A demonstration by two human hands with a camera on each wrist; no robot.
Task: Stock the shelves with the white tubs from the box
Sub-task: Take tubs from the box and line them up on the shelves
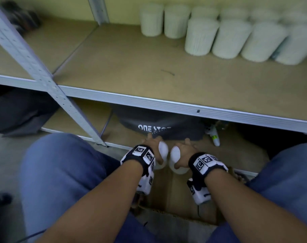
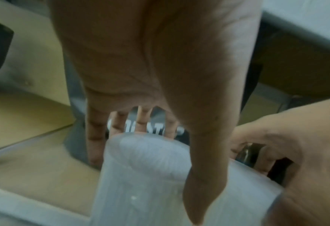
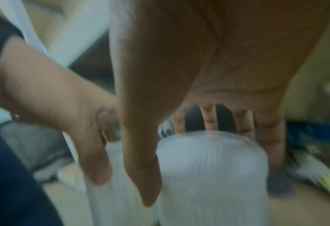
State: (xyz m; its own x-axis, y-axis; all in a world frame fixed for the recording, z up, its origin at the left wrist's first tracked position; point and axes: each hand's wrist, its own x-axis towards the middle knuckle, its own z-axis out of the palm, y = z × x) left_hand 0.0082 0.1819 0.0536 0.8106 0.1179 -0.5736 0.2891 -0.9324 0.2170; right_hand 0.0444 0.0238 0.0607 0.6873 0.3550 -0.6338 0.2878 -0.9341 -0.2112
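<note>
We have a white tub in each hand, low down in front of the bottom shelf and just above the open cardboard box between our knees. Our left hand wraps its tub from the side: in the left wrist view the thumb lies down the near wall and the fingers curl round the far side, spread a little. Our right hand holds the second tub the same way, thumb in front, fingers fanned behind it. The two tubs sit just beside each other, nearly touching.

We judge these tubs light, since one hand carries each without strain. The walls look ribbed and translucent, thin plastic that probably gives a little under a squeeze, so we want a firm wrap around the middle of the body, not a pinch at the rim. The ribs should help against slipping. Whether they are filled we cannot tell.

On the middle shelf two rows of the same tubs already stand to the right, close together, with bare board to their left. They look easy to knock over, so we would set ours down upright beside the row rather than push in against it.

A dark bag with white lettering lies on the bottom shelf just beyond our hands.
</note>
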